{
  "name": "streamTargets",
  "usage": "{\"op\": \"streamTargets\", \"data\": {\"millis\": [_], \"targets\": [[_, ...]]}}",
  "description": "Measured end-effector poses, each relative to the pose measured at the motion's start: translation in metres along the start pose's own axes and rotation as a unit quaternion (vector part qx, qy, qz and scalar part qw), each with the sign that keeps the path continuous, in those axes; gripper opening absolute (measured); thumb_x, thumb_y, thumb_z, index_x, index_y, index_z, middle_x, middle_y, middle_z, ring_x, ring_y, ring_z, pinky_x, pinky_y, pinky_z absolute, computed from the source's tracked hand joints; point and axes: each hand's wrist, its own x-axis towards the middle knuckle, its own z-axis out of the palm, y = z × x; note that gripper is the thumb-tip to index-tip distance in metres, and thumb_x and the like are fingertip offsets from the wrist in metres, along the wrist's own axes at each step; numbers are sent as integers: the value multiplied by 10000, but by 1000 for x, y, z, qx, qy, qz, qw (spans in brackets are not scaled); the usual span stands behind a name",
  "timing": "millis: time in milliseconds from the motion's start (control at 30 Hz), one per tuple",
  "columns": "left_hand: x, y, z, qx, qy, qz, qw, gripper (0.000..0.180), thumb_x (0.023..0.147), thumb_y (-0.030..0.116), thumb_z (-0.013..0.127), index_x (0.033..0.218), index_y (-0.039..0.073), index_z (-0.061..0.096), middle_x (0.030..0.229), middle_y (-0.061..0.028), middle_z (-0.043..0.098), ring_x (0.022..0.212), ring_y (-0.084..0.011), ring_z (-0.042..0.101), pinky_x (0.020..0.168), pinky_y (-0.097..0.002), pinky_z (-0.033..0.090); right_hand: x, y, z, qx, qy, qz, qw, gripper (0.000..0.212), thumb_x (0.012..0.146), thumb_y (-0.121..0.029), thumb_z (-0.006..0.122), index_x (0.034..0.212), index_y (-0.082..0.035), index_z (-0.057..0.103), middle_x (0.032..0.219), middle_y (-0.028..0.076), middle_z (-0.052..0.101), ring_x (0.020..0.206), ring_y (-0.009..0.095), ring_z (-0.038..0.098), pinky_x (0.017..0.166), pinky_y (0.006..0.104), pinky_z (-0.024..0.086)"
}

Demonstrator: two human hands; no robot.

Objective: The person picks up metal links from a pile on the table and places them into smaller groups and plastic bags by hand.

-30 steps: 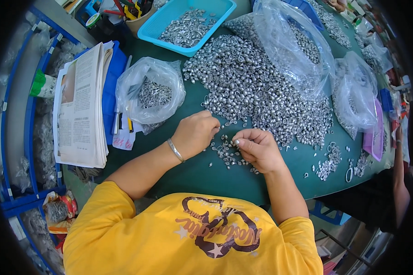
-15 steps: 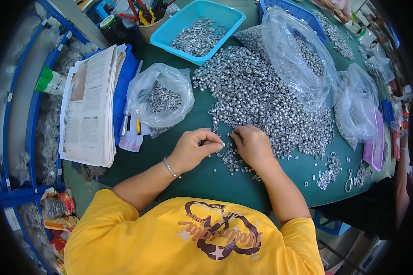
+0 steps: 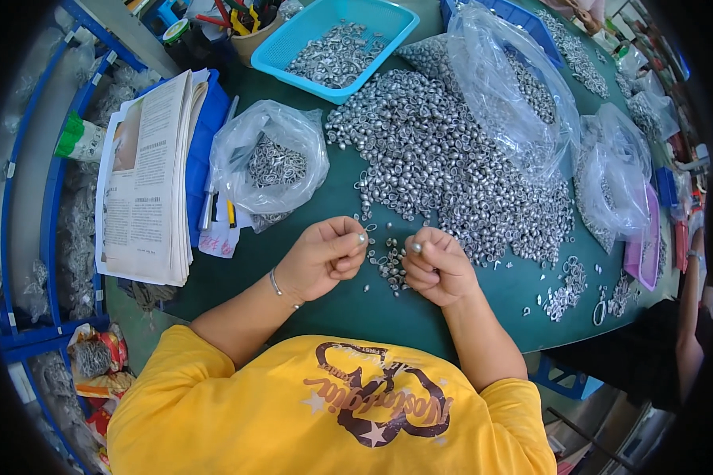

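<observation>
My left hand pinches a small silvery metal piece between thumb and forefinger. Opposite it, my right hand is closed with a small domed metal piece at its fingertips. The two hands are apart, raised a little over the green table. Between and below them lies a small cluster of metal pieces. Just beyond spreads a big heap of silvery domed metal pieces.
A clear plastic bag of metal rings and newspapers lie left. Behind stands a turquoise basket. Large plastic bags and a pink tray are on the right. Another person's arm shows at the far right.
My right hand has drawn back from the heap's edge and turned, a domed metal piece now showing at its fingertips. My left hand has shifted slightly left, still pinching.
</observation>
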Motion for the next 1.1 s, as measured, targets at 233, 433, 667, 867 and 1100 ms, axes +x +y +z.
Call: {"op": "streamTargets", "data": {"millis": [233, 433, 667, 867, 1100], "targets": [[-15, 32, -27, -94, -16, 24, 995, 108, 797, 153, 460, 829, 51, 473, 824, -83, 465, 579, -111, 429, 435, -193, 326, 4, -10, 1, 2, -31, -55, 998, 179, 837, -171, 507, 848, 8, 518, 714, 114, 509, 472, 106, 396, 370, 191, 290], [4, 20, -15, 617, 161, 184, 748, 116, 740, 68, 660, 830, 8, 619, 618, -13, 520, 524, -114, 482, 490, -229, 395, 36, -3, 25, -615, 150, -104, 767, 157, 787, -142, 672, 857, -1, 674, 638, 44, 625, 527, 107, 540, 503, 231, 424], [17, 6, -15, 752, 150, 243, 594, 173, 717, 66, 678, 881, 24, 644, 716, -112, 560, 582, -229, 528, 560, -306, 436, 62, 12, 14, -817, 126, -265, 496, 109, 758, -145, 635, 825, -67, 670, 721, 91, 618, 634, 285, 609, 558, 358, 497], [8, 8, -12, 743, 137, 216, 619, 188, 711, 37, 666, 898, 25, 641, 712, -106, 548, 583, -218, 521, 559, -308, 435, 71, 11, 13, -837, 139, -263, 459, 107, 756, -156, 637, 812, -69, 664, 743, 91, 620, 656, 276, 615, 572, 363, 500], [5, 15, -6, 748, 154, 185, 619, 188, 709, 48, 681, 888, 16, 636, 711, -102, 551, 591, -219, 527, 572, -308, 441, 64, 5, 14, -830, 139, -181, 508, 120, 754, -166, 638, 811, -65, 668, 770, 107, 638, 711, 283, 621, 634, 369, 501]]}}
